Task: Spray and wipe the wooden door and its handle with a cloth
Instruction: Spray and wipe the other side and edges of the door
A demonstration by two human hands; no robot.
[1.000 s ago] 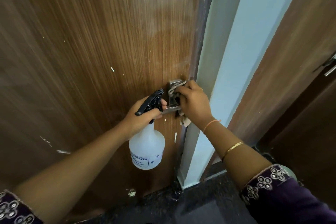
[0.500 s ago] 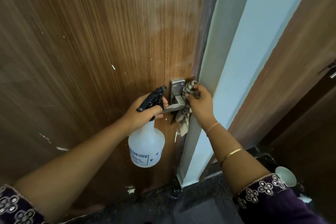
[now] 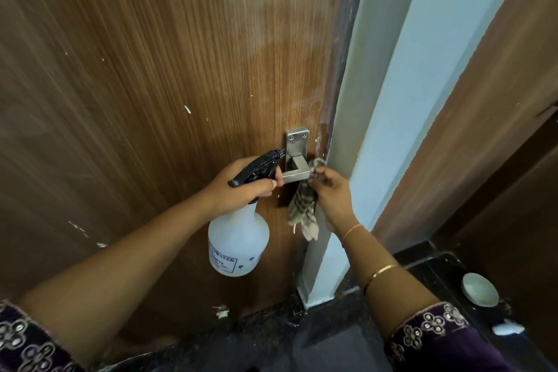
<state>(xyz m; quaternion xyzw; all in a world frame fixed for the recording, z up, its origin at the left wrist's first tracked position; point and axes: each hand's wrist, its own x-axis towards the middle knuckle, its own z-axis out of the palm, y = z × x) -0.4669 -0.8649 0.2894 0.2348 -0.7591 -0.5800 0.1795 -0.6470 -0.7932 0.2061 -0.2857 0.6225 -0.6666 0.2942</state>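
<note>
Now: left hand (image 3: 241, 190) grips spray bottle (image 3: 238, 238) at neck, beside handle (image 3: 297, 175); bottle likely light plastic, slick if wet. Right hand (image 3: 332, 195) pinches cloth (image 3: 302, 213) against handle end, near door (image 3: 151, 84) edge. Cloth soft, limp, hanging. Handle rigid, smooth metal; best wrap cloth round bar.

Likely a home's indoor passage: a veneered wooden door (image 3: 151, 100) with a steel lever handle (image 3: 297, 174) fills the left, a pale blue wall (image 3: 407, 100) the middle, another brown door (image 3: 483, 130) the right, over a dark speckled stone floor (image 3: 271, 338).
</note>
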